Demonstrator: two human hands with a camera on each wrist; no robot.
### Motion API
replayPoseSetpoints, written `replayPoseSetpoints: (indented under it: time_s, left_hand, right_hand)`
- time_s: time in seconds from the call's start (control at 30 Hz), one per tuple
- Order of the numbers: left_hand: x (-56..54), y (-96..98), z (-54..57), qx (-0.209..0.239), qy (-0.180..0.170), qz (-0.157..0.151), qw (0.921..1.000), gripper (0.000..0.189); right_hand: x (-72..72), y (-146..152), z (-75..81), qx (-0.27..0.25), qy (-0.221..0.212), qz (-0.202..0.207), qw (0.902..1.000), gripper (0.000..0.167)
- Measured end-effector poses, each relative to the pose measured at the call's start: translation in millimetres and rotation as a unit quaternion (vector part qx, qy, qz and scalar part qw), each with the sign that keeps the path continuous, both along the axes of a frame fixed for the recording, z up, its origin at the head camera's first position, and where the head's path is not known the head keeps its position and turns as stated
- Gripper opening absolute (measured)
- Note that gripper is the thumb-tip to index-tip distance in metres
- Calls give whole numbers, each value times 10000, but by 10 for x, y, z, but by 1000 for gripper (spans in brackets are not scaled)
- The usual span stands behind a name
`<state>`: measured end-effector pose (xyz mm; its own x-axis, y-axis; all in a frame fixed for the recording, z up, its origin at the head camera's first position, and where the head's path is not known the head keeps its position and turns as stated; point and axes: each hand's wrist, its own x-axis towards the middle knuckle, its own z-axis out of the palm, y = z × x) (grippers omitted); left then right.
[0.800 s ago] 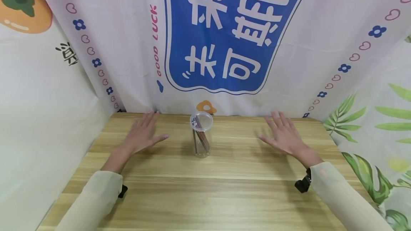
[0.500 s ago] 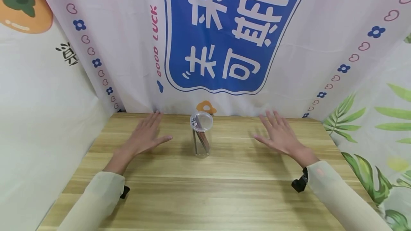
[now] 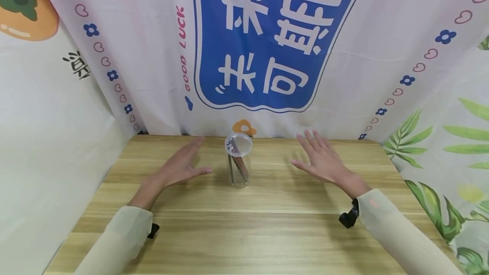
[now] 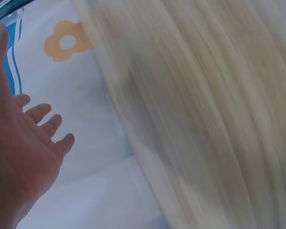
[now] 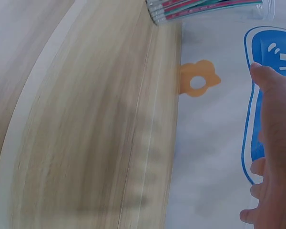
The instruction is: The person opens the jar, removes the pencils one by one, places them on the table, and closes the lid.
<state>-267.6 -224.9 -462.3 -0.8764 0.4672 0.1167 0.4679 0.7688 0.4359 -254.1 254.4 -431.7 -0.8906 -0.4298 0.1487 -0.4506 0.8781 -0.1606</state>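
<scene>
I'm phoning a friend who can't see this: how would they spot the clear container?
Find the wooden table, then its far edge below the cloth with the blue panel. Near that edge, between the left hand and right hand, stands the clear container. It alone is a see-through, upright cylinder, with slim sticks inside.

My head view looks forward and down, from high above the jar's (image 3: 239, 165) near side. Lower and closer in, my left camera (image 3: 153, 231) and right camera (image 3: 348, 219) flank it, tipped sideways; both share the orange flower (image 3: 240, 126) behind it.
</scene>
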Motion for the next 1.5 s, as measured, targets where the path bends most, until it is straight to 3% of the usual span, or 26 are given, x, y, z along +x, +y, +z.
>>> replayPoseSetpoints:
  time_s: [0.23,0.57,1.0,1.3,1.5]
  left_hand:
    - [61,122,16,538,-438,58,9976,120]
    - [84,336,53,1212,-621,-245,9904,117]
    - [76,535,22,1668,-543,-626,9825,111]
    - [67,620,-15,2150,-718,-878,9700,103]
    - [75,651,-26,2183,-606,-896,9699,100]
  right_hand:
    - [3,-189,48,-192,-1,225,9996,92]
    - [-7,-430,131,-525,10,527,9972,90]
    - [-25,-682,194,-984,-208,913,9907,93]
    - [-85,-825,274,-1472,-425,1324,9793,88]
    - [-137,-945,348,-1729,-594,1476,9720,85]
